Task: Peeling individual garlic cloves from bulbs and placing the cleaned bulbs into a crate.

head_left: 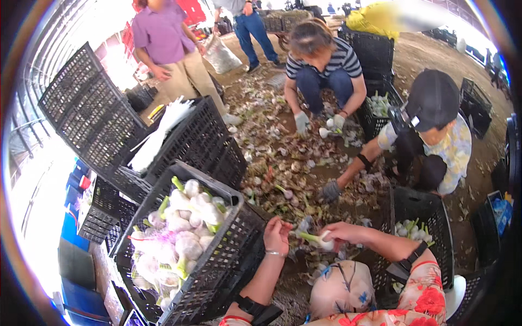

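Black crates [212,271]: moulded plastic lattice, matt, dusty. Garlic bulbs [187,239] inside: papery white skin, slight sheen, purple tinge, green stalks smooth. Bulb [325,242] in right hand [342,232]: same papery skin, stalk toward left hand [277,234]. Left wrist: thin metal bangle [274,253], shiny; dark matt strap [255,309] on forearm. Sleeves [418,299]: soft printed floral cloth. Ground [283,157]: rough brown dirt, littered with dry flaky peelings. Co-worker's gloves [302,122]: knitted fabric, matt grey. White sack [220,54]: woven plastic, faint gloss.
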